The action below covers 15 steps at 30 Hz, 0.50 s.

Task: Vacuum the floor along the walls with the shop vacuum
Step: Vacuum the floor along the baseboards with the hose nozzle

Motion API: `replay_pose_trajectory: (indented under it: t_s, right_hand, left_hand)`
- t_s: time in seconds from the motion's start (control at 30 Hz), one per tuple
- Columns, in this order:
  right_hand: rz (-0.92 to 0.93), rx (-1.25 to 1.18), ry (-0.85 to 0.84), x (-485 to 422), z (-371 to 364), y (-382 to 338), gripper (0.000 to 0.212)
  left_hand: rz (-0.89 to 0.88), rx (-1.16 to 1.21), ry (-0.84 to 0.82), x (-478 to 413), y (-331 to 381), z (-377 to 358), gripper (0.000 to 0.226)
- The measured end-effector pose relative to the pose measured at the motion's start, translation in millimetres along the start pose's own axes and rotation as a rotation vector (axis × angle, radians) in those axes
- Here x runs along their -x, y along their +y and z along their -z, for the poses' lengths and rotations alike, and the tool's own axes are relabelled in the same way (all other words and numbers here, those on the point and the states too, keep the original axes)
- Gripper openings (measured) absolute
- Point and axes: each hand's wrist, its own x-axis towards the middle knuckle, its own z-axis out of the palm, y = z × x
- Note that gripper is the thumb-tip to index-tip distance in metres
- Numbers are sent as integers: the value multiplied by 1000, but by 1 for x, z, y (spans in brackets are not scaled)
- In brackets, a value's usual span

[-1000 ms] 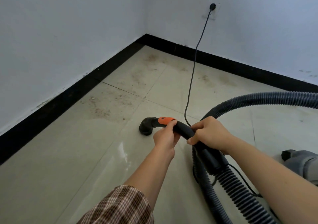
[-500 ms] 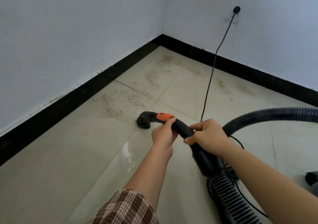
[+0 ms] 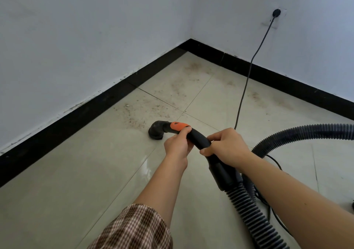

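Both my hands grip the black curved handle (image 3: 199, 138) of the vacuum hose. My left hand (image 3: 177, 145) holds it just behind the orange patch (image 3: 178, 126). Behind it, my right hand (image 3: 228, 146) wraps the handle where it thickens. The round black nozzle (image 3: 156, 131) points down at the pale tile floor (image 3: 80, 181), at the edge of a patch of brown dirt specks (image 3: 138, 113). The ribbed black hose (image 3: 247, 208) runs back past my right arm and loops off to the right edge (image 3: 306, 132).
White walls with a black baseboard (image 3: 76, 113) meet in a corner (image 3: 190, 40) ahead. A thin black power cord (image 3: 247, 82) hangs from a wall socket (image 3: 276, 13) down to the floor. More dirt (image 3: 193, 67) lies near the corner. A dark piece of something (image 3: 352, 204) shows at the right edge.
The nozzle has slid forward along the floor toward the dirt near the left wall. The view has shifted forward and left, and the grey vacuum body has dropped out of sight.
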Motion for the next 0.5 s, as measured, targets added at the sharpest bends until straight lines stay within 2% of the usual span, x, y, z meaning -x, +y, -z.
replay_pose_trajectory:
  t_s: [0.5]
  right_hand:
    - [52, -60, -78, -27, -35, -22, 36]
  left_hand:
    - [-85, 4, 95, -24, 30, 30, 9]
